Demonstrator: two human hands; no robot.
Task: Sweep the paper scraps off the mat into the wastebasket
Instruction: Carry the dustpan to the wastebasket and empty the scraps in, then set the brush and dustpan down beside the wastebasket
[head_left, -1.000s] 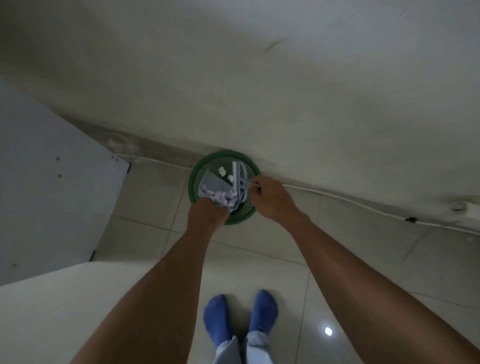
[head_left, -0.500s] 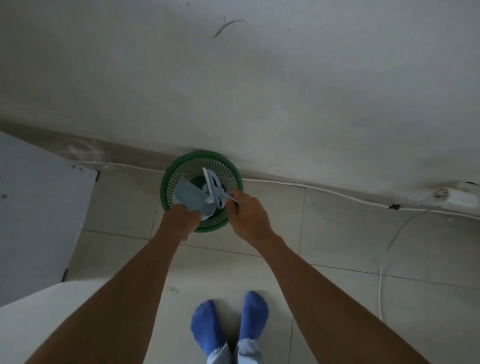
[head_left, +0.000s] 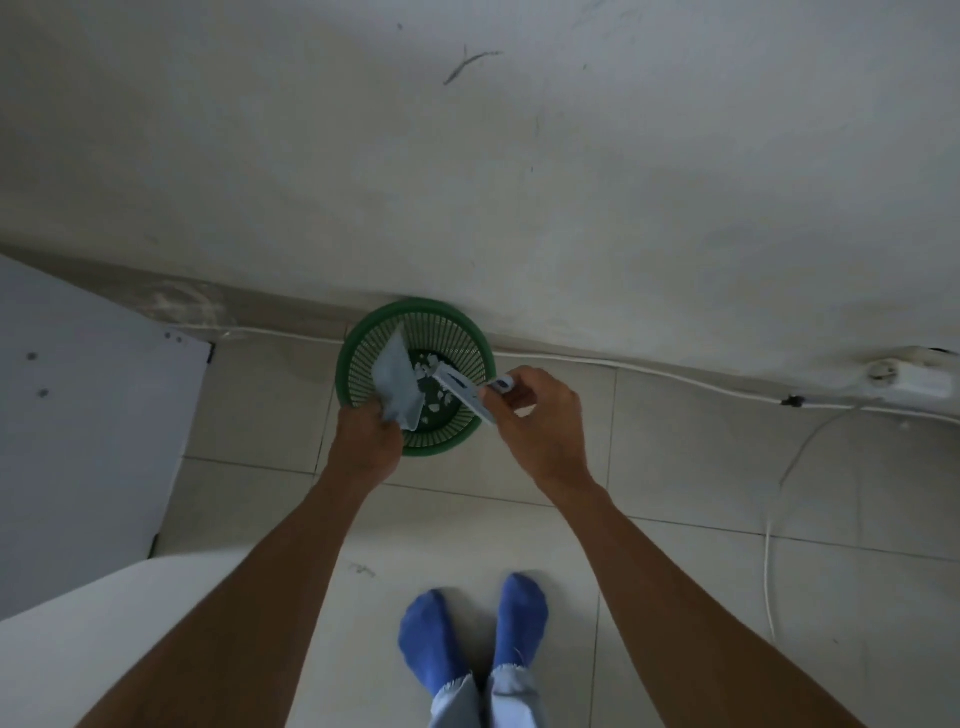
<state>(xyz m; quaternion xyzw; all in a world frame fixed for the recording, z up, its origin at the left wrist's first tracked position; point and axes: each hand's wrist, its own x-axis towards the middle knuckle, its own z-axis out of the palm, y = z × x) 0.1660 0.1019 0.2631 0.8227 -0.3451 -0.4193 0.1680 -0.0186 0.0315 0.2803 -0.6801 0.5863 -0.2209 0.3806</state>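
Green wastebasket (head_left: 358, 340) catches light, fluttery scraps (head_left: 431, 408); my left hand (head_left: 366, 441) pinches the floppy mat (head_left: 397, 379) corner, right hand (head_left: 540, 421) fingers clamp the stiff brush (head_left: 460, 389).

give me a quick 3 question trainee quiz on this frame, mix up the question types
1. True or false: the green wastebasket stands on the floor against the wall.
2. Which hand holds the light blue mat? A left hand B right hand C neither
3. Fill in: the white paper scraps lie at the ___ of the wastebasket.

Key: 1 true. 2 A. 3 bottom.
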